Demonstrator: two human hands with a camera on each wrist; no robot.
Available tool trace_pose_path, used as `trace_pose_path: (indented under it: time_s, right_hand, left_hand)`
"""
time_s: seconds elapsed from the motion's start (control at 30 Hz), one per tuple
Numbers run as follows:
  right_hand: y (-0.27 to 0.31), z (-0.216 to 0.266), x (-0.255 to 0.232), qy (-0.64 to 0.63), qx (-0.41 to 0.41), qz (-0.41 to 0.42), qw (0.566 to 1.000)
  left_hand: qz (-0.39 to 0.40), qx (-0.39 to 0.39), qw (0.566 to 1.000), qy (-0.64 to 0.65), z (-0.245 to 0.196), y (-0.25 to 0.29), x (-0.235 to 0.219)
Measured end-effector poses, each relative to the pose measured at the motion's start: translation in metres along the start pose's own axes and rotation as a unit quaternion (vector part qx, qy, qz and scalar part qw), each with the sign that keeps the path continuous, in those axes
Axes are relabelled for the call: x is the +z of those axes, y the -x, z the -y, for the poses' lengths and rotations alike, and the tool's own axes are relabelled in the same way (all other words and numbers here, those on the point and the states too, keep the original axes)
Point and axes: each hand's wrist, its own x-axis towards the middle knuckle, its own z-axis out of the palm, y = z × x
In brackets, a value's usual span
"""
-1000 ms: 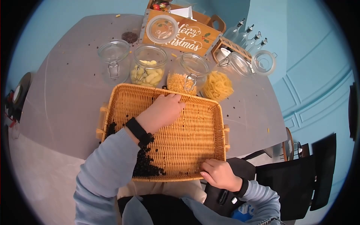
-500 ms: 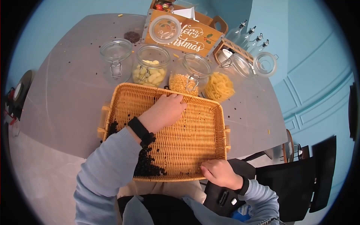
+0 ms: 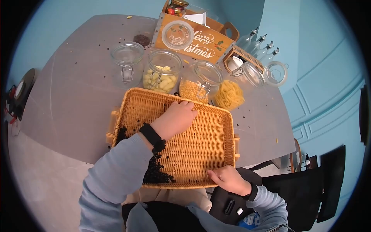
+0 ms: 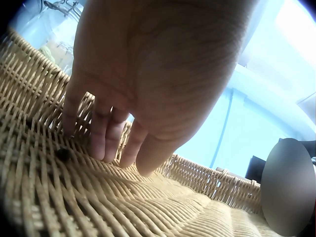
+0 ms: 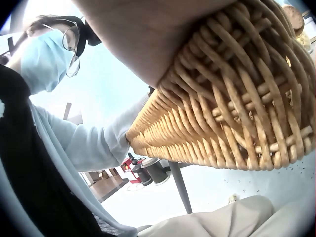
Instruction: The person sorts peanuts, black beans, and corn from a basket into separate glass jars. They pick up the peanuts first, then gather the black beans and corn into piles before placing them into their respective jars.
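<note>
A rectangular wicker basket (image 3: 193,154) stands at the table's near edge, over the person's lap. My left hand (image 3: 174,120) reaches inside it near the far wall, fingers pointing down. In the left wrist view, its extended fingertips (image 4: 98,150) are right at the woven floor, beside one black bean (image 4: 63,154). My right hand (image 3: 230,181) grips the basket's rim at the near right corner, its thumb on the inner side. A heap of black beans (image 3: 156,172) lies in the near left corner, partly hidden by the left forearm, with more along the left wall.
Behind the basket stand open glass jars: an apparently empty one (image 3: 127,69), one with pale yellow pieces (image 3: 160,81), one with corn kernels (image 3: 191,91), one with pasta (image 3: 228,94). A wooden Christmas crate (image 3: 193,38) and glass bottles (image 3: 255,44) are farther back. Stray beans dot the table (image 3: 77,96).
The head view has shifted, so the table things appear farther right and a little lower. The left hand stays near the far wall, and the right hand stays at the basket's corner.
</note>
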Motion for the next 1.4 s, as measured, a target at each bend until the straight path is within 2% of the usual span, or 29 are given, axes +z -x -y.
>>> trace_pose_path:
  time_s: [0.1, 0.17, 0.3, 0.37, 0.4, 0.47, 0.53, 0.6, 0.67, 0.77, 0.83, 0.97, 1.07, 1.13, 1.17, 1.23, 1.27, 1.3, 1.33, 1.4]
  right_hand:
    - [-0.002, 0.002, -0.004, -0.014, -0.003, -0.011, 1.0]
    - [-0.004, 0.005, -0.011, -0.066, 0.021, 0.005, 0.998]
    - [-0.01, 0.007, -0.034, -0.092, 0.062, 0.027, 0.993]
    - [-0.018, 0.015, -0.053, -0.046, 0.057, -0.005, 0.997]
    - [-0.026, 0.023, -0.064, -0.061, 0.025, -0.038, 0.997]
    - [-0.043, 0.026, -0.083, -0.043, 0.03, -0.078, 0.996]
    - [-0.064, 0.037, -0.105, -0.007, 0.046, -0.123, 0.991]
    - [-0.091, 0.045, -0.122, 0.022, 0.016, -0.199, 0.98]
    - [-0.123, 0.042, -0.133, 0.07, -0.032, -0.287, 0.955]
    - [-0.174, 0.032, -0.142, 0.142, -0.044, -0.335, 0.93]
    - [-0.205, 0.023, -0.143, 0.263, -0.075, -0.389, 0.879]
    - [-0.231, 0.002, -0.14, 0.267, -0.086, -0.375, 0.883]
    - [-0.22, 0.002, -0.136, 0.277, -0.081, -0.34, 0.895]
    - [-0.192, 0.022, -0.134, 0.218, -0.141, -0.376, 0.889]
    - [-0.178, 0.027, -0.132, 0.217, -0.138, -0.374, 0.891]
    - [-0.148, 0.033, -0.127, 0.173, -0.163, -0.316, 0.919]
    - [-0.133, 0.035, -0.121, 0.134, -0.169, -0.259, 0.942]
    - [-0.116, 0.035, -0.113, 0.094, -0.174, -0.201, 0.96]
    - [-0.1, 0.033, -0.104, 0.073, -0.177, -0.103, 0.976]
    - [-0.073, 0.03, -0.085, 0.051, -0.165, 0.081, 0.982]
  left_hand:
    - [0.011, -0.004, 1.0, -0.009, 0.0, -0.001, 0.0]
    - [0.016, -0.006, 1.0, -0.015, 0.0, -0.002, 0.0]
    - [0.026, -0.011, 0.999, -0.02, -0.001, -0.001, -0.001]
    - [0.02, -0.006, 1.0, -0.02, -0.001, -0.002, 0.002]
    - [0.017, -0.004, 1.0, -0.023, -0.001, -0.003, 0.0]
    - [0.044, -0.015, 0.999, -0.008, -0.002, -0.004, -0.002]
    - [0.038, -0.012, 0.999, -0.005, -0.002, -0.003, -0.003]
    - [0.034, -0.012, 0.999, -0.003, -0.001, -0.002, -0.001]
    - [0.026, -0.008, 1.0, -0.011, -0.001, -0.003, 0.001]
    - [0.034, -0.01, 0.999, -0.003, -0.002, -0.002, -0.004]
    - [0.028, -0.005, 1.0, -0.006, -0.002, -0.001, -0.002]
    - [0.009, -0.003, 1.0, -0.006, 0.0, -0.002, 0.002]
    - [0.004, -0.003, 1.0, -0.006, 0.0, -0.002, 0.005]
    - [0.005, -0.006, 1.0, -0.01, -0.001, -0.001, 0.003]
    - [0.006, -0.006, 1.0, -0.016, -0.002, -0.001, 0.003]
    - [0.003, -0.006, 1.0, -0.014, -0.001, -0.002, 0.005]
    - [-0.004, -0.006, 1.0, -0.015, -0.001, -0.002, 0.006]
    - [-0.001, -0.004, 1.0, -0.011, -0.001, -0.002, 0.004]
    - [0.0, -0.005, 1.0, -0.003, -0.002, -0.001, 0.002]
    - [0.001, -0.005, 1.0, -0.013, -0.002, -0.001, 0.0]
